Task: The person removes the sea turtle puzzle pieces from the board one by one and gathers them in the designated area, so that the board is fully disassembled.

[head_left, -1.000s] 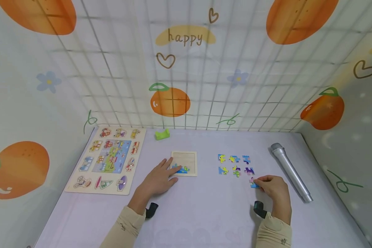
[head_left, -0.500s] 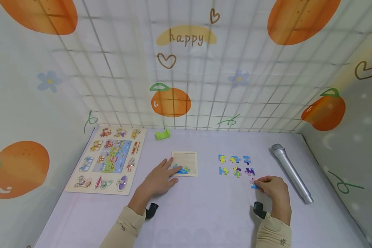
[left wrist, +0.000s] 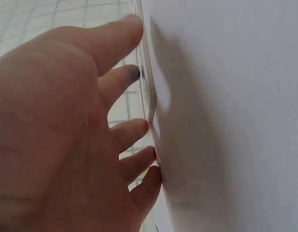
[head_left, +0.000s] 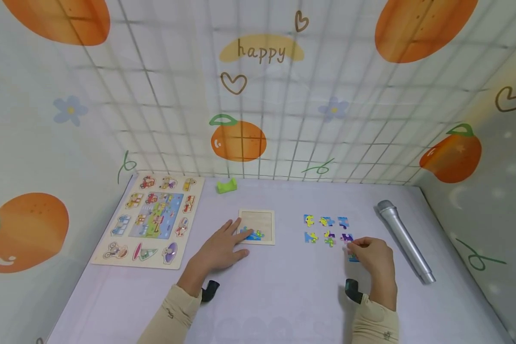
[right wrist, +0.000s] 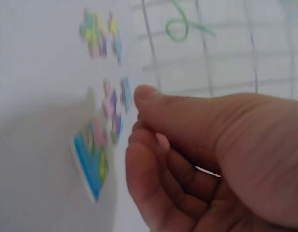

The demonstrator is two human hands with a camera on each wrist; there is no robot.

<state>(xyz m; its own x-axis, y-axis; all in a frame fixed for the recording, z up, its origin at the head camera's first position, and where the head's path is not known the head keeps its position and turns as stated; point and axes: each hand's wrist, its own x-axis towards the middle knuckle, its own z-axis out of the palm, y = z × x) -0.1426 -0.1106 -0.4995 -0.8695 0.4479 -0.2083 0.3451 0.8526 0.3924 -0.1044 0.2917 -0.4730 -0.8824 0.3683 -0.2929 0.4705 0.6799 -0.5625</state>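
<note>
My left hand (head_left: 219, 246) lies spread on the left side of a small square wooden puzzle tray (head_left: 270, 224). Blue-green puzzle pieces (head_left: 254, 236) sit in the tray's bottom left, partly hidden by a finger. In the left wrist view the left fingers (left wrist: 127, 135) look extended along the tray edge. My right hand (head_left: 374, 260) hovers over a blue and pink puzzle piece (right wrist: 93, 162) on the table. Its thumb and index finger come together and the other fingers curl; nothing shows between them. A purple puzzle piece (head_left: 347, 237) lies by the fingertips.
Several loose puzzle pieces (head_left: 327, 221) lie in two rows right of the tray. A silver microphone (head_left: 406, 241) lies at the right. A large wooden picture board (head_left: 99, 255) is at the left, and a green block-like holder (head_left: 227, 186) stands at the back.
My right hand has come off the blue and pink puzzle piece and shifted slightly left and away from me. The left hand stays on the tray. The head view has shifted a little.
</note>
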